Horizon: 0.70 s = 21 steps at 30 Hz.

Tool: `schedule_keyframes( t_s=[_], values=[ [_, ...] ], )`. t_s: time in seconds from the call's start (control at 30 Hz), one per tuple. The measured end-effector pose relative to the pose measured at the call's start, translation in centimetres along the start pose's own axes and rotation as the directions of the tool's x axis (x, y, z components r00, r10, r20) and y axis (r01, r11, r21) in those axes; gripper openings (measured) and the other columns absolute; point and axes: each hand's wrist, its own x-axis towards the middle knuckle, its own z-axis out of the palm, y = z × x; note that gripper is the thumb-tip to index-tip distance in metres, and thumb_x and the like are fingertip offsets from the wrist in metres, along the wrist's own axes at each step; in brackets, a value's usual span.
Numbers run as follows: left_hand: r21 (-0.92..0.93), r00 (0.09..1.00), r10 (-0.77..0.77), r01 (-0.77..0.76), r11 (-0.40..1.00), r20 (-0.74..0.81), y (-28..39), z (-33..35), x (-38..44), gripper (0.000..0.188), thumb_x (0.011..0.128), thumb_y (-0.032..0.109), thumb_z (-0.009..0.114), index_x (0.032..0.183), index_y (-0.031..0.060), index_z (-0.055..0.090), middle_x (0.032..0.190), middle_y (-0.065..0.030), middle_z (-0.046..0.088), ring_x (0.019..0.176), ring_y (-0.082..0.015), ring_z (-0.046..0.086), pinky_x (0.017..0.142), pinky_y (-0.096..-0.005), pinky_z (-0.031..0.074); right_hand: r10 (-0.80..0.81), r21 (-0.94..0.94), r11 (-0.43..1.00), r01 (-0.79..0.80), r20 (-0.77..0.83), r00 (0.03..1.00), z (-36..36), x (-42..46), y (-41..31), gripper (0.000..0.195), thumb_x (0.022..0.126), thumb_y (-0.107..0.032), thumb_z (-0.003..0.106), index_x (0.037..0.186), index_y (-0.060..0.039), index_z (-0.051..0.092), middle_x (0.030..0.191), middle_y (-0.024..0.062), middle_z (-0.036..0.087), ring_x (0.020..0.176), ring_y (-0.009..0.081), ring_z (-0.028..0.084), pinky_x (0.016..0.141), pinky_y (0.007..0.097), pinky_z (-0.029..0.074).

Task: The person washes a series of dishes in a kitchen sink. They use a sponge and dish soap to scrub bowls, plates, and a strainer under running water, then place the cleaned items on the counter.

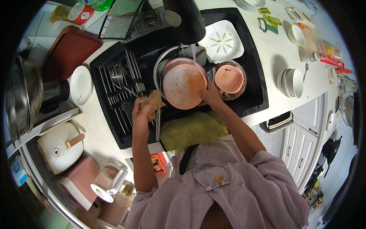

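My left hand [139, 111] grips a brown fibrous scrubbing cloth [155, 102] over the sink's left side. With my right hand [212, 96] I hold the right rim of a pink dish [183, 86], whose inside is covered in suds and orange-tinted liquid. Behind it, another pink dish [178, 62] partly shows, near a thin stream of water [194, 53]. Both are over a round metal basin [156, 67], mostly hidden. Right of my right hand, a small pink bowl [228, 78] with food bits rests on a patterned bowl [243, 88].
A black sink [258, 103] surrounds these things, with a metal rack [115, 97] holding a strainer [116, 75] at left. A white square plate [221, 41] leans at the back right. Stacked white bowls [294, 83] stand on the right counter. A green cloth [194, 130] hangs over the front edge.
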Motion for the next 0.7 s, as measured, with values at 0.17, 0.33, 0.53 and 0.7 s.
schedule_keyframes(
  t_s=[0.17, 0.33, 0.53, 0.7],
  values=[
    [0.218, 0.998, 0.067, -0.07, 0.973, 0.02, 1.6, 4.9, 0.7, 0.029, 0.091, 0.025, 0.068, 0.106, 0.0036, 0.055, 0.096, -0.0022, 0.061, 0.085, -0.0122, 0.059, 0.07, -0.028, 0.048, -0.154, -0.075, 0.986, 0.148, -0.079, 0.985, -1.8, 0.6, 2.4, 0.042, 0.076, -0.008, 0.063, 0.105, 0.002, 0.034, 0.099, 0.0164, 0.049, 0.079, 0.0258, 0.066, 0.058, 0.0389, 0.061],
    [0.672, 0.889, 0.411, -0.43, 0.603, 0.2, -1.6, 8.6, 4.2, 0.02, 0.088, 0.014, 0.064, 0.101, 0.0009, 0.056, 0.085, -0.013, 0.063, 0.081, -0.0214, 0.064, 0.072, -0.0364, 0.052, -0.164, 0.094, 0.982, 0.163, 0.007, 0.986, -3.0, -3.0, -0.2, 0.048, 0.076, -0.012, 0.065, 0.112, 0.0027, 0.036, 0.106, 0.0165, 0.05, 0.087, 0.0223, 0.058, 0.072, 0.0351, 0.053],
    [0.839, 0.641, 0.644, -0.544, -0.002, 0.417, -5.7, 13.4, 5.1, 0.025, 0.086, 0.014, 0.062, 0.105, -0.0033, 0.061, 0.094, -0.0237, 0.063, 0.089, -0.0413, 0.061, 0.083, -0.0476, 0.048, -0.278, 0.216, 0.944, 0.249, 0.111, 0.954, -3.3, -4.7, -2.3, 0.061, 0.081, -0.013, 0.061, 0.136, -0.0048, 0.037, 0.12, 0.0117, 0.051, 0.107, 0.0211, 0.051, 0.096, 0.0357, 0.042],
    [0.905, 0.938, 0.323, -0.242, 0.35, 0.125, -5.6, 14.5, 4.8, 0.031, 0.083, 0.011, 0.065, 0.111, -0.0016, 0.06, 0.105, -0.0226, 0.064, 0.097, -0.0441, 0.06, 0.088, -0.049, 0.046, -0.228, 0.26, 0.948, 0.184, 0.152, 0.962, -4.0, -5.5, -2.5, 0.062, 0.084, -0.018, 0.059, 0.141, -0.0066, 0.037, 0.127, 0.0121, 0.049, 0.114, 0.0214, 0.049, 0.099, 0.0347, 0.042]
  ],
)
